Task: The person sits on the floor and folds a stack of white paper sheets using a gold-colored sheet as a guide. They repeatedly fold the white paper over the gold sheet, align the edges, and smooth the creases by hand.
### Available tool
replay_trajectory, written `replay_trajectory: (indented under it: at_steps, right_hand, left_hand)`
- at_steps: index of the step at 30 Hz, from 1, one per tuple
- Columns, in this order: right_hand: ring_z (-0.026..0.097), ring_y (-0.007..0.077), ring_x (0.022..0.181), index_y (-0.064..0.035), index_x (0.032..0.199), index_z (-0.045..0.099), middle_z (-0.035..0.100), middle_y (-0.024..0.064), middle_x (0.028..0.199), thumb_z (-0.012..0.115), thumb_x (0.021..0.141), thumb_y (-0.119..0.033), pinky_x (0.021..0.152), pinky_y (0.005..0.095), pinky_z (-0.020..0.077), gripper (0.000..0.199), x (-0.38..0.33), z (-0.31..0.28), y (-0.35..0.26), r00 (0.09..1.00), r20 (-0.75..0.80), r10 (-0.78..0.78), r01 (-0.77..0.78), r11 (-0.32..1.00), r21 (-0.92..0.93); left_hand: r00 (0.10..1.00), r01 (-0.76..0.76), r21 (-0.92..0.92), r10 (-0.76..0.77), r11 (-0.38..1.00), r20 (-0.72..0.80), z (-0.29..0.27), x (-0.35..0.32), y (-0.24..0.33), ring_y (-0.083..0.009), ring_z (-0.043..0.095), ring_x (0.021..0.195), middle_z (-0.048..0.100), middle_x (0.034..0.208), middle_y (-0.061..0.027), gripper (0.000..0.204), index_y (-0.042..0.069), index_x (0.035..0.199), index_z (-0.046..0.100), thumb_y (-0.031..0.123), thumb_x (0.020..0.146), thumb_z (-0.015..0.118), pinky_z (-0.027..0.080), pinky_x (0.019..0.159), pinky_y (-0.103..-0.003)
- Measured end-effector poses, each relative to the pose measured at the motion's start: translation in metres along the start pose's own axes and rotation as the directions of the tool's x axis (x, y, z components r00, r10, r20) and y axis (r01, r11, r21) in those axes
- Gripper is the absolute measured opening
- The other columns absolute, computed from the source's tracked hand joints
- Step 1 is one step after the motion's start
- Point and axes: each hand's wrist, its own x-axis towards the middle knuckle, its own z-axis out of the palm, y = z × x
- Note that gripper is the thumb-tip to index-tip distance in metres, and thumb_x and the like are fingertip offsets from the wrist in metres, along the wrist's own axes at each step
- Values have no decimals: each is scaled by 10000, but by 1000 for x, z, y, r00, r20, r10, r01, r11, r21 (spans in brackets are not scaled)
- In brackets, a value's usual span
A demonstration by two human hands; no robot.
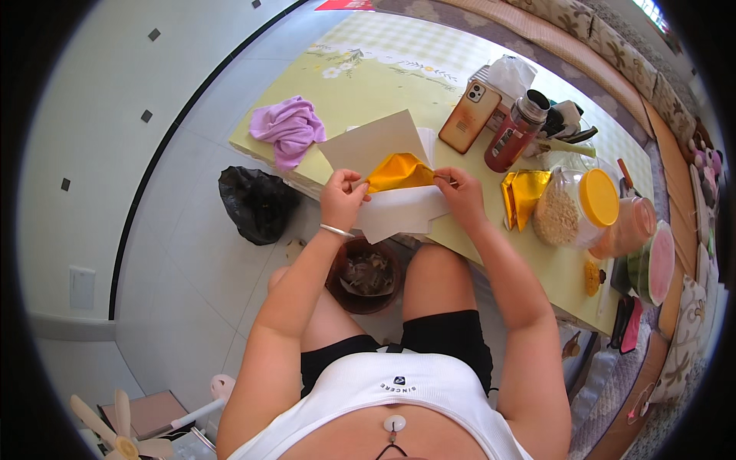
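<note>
Both forearms reach up from the lower edge to the near edge of the tabletop (pixel 360 84). The left hand (pixel 342 198), a bangle at its wrist, pinches the left end of a gold foil sheet (pixel 399 172) with thumb and fingers closed on it; the right hand (pixel 461 193) pinches the right end the same way. The sheet is shiny, orange-gold and creased into a folded peak, held over white paper (pixel 399 211) at that edge. 2 more gold foil pieces (pixel 523 195) lie right, beside a yellow-lidded jar (pixel 575 207).
</note>
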Motion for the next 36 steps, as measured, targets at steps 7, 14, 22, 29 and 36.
replay_trajectory:
  at_steps: [7, 14, 22, 29, 36]
  right_hand:
    - [670, 109, 686, -6, 1016, 695, 701, 43, 868, 680, 926, -36, 628, 222, 540, 96, -7, 18, 0, 990, -62, 126, -81, 871, 485]
    - [697, 135, 695, 24, 1037, 693, 710, 79, 872, 685, 937, -70, 620, 229, 555, 137, -16, 12, -9, 979, -58, 198, -123, 786, 606]
    - [716, 155, 709, 13, 996, 676, 706, 78, 875, 647, 956, -79, 598, 230, 562, 104, -20, 1, -17, 957, 18, 288, -253, 808, 532]
    - [692, 245, 1024, -13, 1069, 651, 703, 108, 1045, 629, 947, -116, 813, 357, 571, 162, -57, 17, -31, 924, -220, -314, 312, 949, -43]
    - [350, 310, 1461, -93, 1465, 454, 429, 169, 1534, 684, 889, -412, 1211, 463, 246, 698, -66, 39, -25, 802, 479, -356, 591, 592, -548]
  left_hand:
    - [982, 190, -345, -174, 919, 76, -10, 12, -24, -151, 691, 676, 695, 814, -70, 90, -6, 974, 661, 4, 888, 685, 518, 576, -246]
    - [982, 185, -366, -157, 912, 107, -11, 8, -22, -204, 722, 728, 717, 874, -109, 114, -53, 998, 678, -40, 886, 681, 597, 659, -282]
    - [943, 302, -145, -273, 942, 192, -16, 10, -14, -211, 739, 745, 722, 882, -110, 135, -23, 999, 665, -25, 867, 697, 598, 643, -284]
    - [928, 370, -182, -352, 911, 126, -19, 16, -19, -207, 732, 721, 713, 849, -83, 50, 40, 918, 646, 20, 887, 679, 583, 637, -288]
    - [896, 439, -274, -396, 856, 198, -4, 21, -4, -187, 713, 697, 708, 851, -82, 80, 53, 956, 621, 23, 893, 660, 574, 637, -286]
